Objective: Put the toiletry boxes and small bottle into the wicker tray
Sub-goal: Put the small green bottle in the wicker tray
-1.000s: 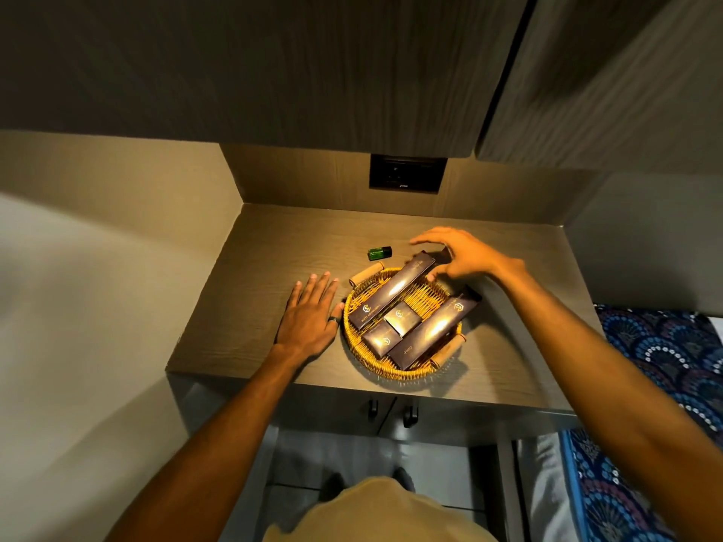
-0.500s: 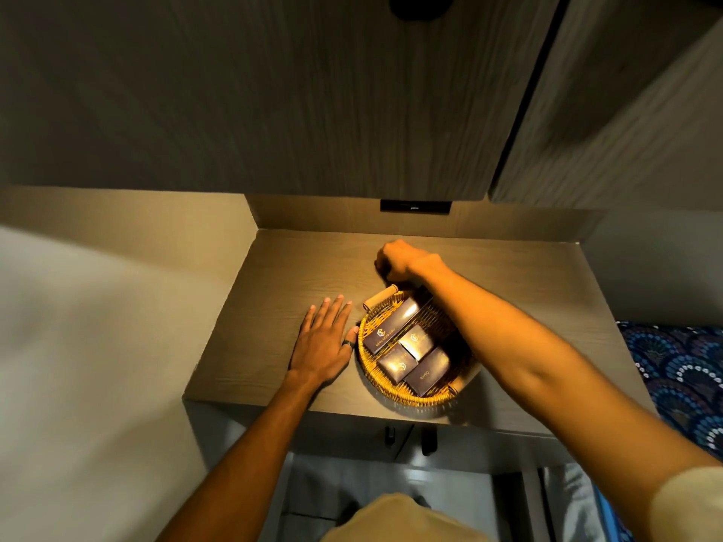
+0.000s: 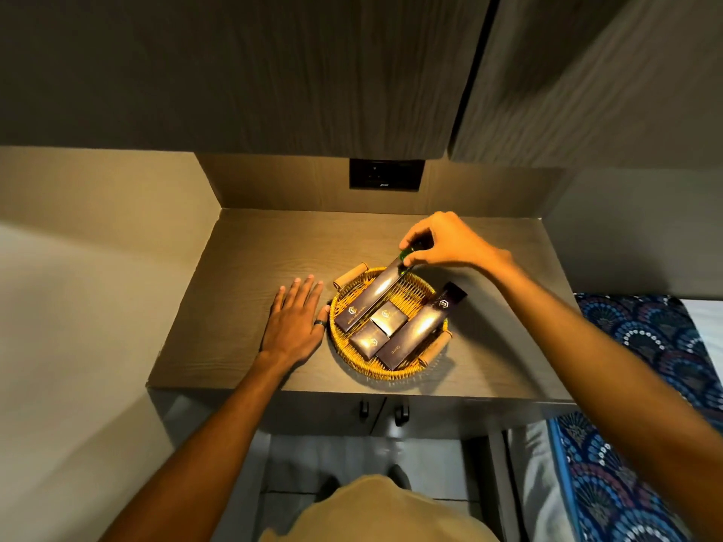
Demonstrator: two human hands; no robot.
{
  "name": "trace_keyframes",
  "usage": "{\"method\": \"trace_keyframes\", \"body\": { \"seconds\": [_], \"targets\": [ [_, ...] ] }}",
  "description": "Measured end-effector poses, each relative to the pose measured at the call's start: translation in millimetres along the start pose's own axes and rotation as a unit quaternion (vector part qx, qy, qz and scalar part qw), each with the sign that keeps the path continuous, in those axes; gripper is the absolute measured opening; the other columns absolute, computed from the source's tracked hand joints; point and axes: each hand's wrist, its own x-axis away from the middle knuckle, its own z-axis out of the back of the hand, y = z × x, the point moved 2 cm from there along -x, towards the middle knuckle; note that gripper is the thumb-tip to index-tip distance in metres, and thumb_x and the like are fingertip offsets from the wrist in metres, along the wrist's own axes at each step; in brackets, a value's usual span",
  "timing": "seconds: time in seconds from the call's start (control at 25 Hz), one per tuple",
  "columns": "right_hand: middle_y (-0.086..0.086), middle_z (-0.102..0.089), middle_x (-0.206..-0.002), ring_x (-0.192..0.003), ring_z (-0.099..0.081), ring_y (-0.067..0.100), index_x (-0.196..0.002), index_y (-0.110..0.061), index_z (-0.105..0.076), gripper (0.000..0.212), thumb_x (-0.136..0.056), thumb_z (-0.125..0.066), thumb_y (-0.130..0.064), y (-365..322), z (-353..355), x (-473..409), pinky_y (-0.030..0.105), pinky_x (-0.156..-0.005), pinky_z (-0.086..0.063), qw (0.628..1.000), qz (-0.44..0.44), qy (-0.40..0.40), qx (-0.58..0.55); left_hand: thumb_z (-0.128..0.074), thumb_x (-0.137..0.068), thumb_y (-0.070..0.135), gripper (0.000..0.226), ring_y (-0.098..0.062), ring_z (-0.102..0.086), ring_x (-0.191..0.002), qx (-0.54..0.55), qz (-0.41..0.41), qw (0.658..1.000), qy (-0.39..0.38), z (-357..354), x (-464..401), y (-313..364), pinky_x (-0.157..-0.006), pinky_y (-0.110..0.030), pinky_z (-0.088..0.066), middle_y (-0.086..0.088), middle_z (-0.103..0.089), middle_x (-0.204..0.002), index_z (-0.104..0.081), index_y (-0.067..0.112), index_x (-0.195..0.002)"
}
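A round wicker tray (image 3: 352,363) with two wooden handles sits on the wooden shelf. In it lie two long dark boxes, one on the left (image 3: 371,297) and one on the right (image 3: 420,326), with two small boxes (image 3: 377,328) between them. My right hand (image 3: 442,242) hovers over the tray's far rim, fingers pinched on a small green bottle (image 3: 407,255); most of the bottle is hidden by my fingers. My left hand (image 3: 295,320) lies flat on the shelf, fingers spread, its thumb side touching the tray's left rim.
The shelf (image 3: 242,291) is a recess with side walls, a back wall with a dark socket plate (image 3: 386,174) and cabinet doors (image 3: 274,72) overhead. Below the front edge are two cupboard knobs (image 3: 381,412). A patterned blue fabric (image 3: 626,385) lies at the right.
My right hand closed on the green bottle behind the tray, lifted it and now holds it over the tray's far rim. My left hand stayed flat beside the tray.
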Motion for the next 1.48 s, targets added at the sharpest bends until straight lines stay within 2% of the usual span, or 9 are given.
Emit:
{"method": "trace_keyframes", "body": {
  "seconds": [0.2,0.36,0.6,0.8,0.88,0.96,1.12,1.32,1.48],
  "targets": [
    [0.003,-0.068,-0.112,-0.102,-0.064,0.021,-0.109,-0.023,-0.076,0.036,-0.076,-0.072,-0.010,5.6,-46.4,23.0,0.033,-0.085,-0.057,0.988,-0.031,-0.088,0.124,-0.023,-0.109,0.044,0.061,-0.022,0.001,-0.161,-0.006,0.003,1.000,-0.007,2.5,1.9,2.3,-0.131,-0.047,0.001,-0.003,-0.005,-0.174,-0.008,0.022,-0.164],
    [0.010,-0.069,-0.106,-0.097,-0.067,0.030,-0.103,-0.016,-0.075,0.032,-0.072,-0.072,-0.006,-0.7,-70.9,17.2,0.031,-0.069,-0.050,0.976,-0.031,-0.116,0.182,-0.023,-0.110,0.044,0.061,-0.023,0.002,-0.161,-0.008,0.005,1.000,-0.013,5.7,2.9,5.1,-0.131,-0.048,0.001,-0.004,-0.005,-0.174,-0.008,0.022,-0.165],
    [0.011,-0.067,-0.118,-0.110,-0.065,0.030,-0.119,-0.014,-0.069,0.043,-0.078,-0.076,-0.007,-6.8,-66.3,22.9,0.038,-0.088,-0.058,0.978,-0.035,-0.099,0.183,-0.025,-0.110,0.042,0.061,-0.023,0.001,-0.161,-0.002,0.000,1.000,-0.010,7.9,4.2,6.2,-0.131,-0.048,0.001,-0.004,-0.005,-0.174,-0.009,0.021,-0.165],
    [0.007,-0.066,-0.129,-0.123,-0.060,0.028,-0.132,-0.019,-0.062,0.042,-0.090,-0.067,-0.022,-19.4,-34.5,62.2,0.038,-0.100,-0.048,0.988,-0.074,0.066,0.116,-0.025,-0.111,0.036,0.056,-0.019,-0.002,-0.161,0.080,0.016,0.997,0.010,11.0,5.1,2.9,-0.131,-0.045,0.000,-0.002,-0.011,-0.174,-0.015,0.021,-0.164],
    [0.009,-0.058,-0.145,-0.138,-0.050,0.029,-0.142,-0.017,-0.053,0.046,-0.096,-0.059,-0.025,-37.2,-55.8,95.9,0.043,-0.115,-0.039,0.979,-0.107,0.160,0.061,-0.022,-0.111,0.040,0.054,-0.014,-0.004,-0.160,0.222,0.038,0.974,0.027,16.3,1.7,7.5,-0.131,-0.045,-0.003,0.003,-0.013,-0.173,-0.017,0.028,-0.163],
    [0.010,-0.033,-0.164,-0.155,-0.028,0.030,-0.154,-0.014,-0.038,0.056,-0.102,-0.049,-0.033,-56.4,-95.3,126.0,0.046,-0.125,-0.025,0.968,-0.177,0.173,0.043,-0.021,-0.110,0.047,0.055,-0.012,-0.002,-0.159,0.293,0.007,0.956,0.015,25.3,-14.9,18.5,-0.128,-0.047,-0.006,0.007,-0.009,-0.173,-0.014,0.033,-0.163],
    [0.013,0.008,-0.171,-0.159,0.006,0.030,-0.162,-0.010,-0.005,0.071,-0.105,-0.040,-0.035,-68.4,-146.2,154.0,0.044,-0.124,-0.002,0.945,-0.295,0.131,-0.042,-0.035,-0.111,0.025,0.061,-0.016,0.005,-0.158,0.216,-0.150,0.963,-0.056,36.6,-45.3,43.8,-0.127,-0.047,-0.003,-0.001,0.000,-0.174,-0.007,0.023,-0.165],
    [0.018,0.022,-0.168,-0.157,0.014,0.036,-0.161,-0.002,0.002,0.071,-0.106,-0.038,-0.020,-47.8,-140.8,147.1,0.053,-0.128,-0.009,0.940,-0.297,0.124,-0.114,-0.033,-0.110,0.012,0.061,-0.008,0.007,-0.153,0.220,-0.139,0.964,-0.043,22.5,-37.4,46.9,-0.132,-0.046,-0.005,-0.004,-0.001,-0.173,-0.004,0.015,-0.163],
    [0.016,0.017,-0.169,-0.158,0.009,0.034,-0.162,-0.009,-0.005,0.065,-0.105,-0.038,-0.015,-21.1,-116.9,137.2,0.047,-0.122,0.001,0.960,-0.241,0.101,-0.097,-0.042,-0.103,0.002,0.074,-0.013,0.009,-0.156,0.238,-0.080,0.968,0.019,7.7,-15.8,55.5,-0.131,-0.045,-0.005,-0.003,0.001,-0.173,-0.001,0.015,-0.163]
  ]
}}
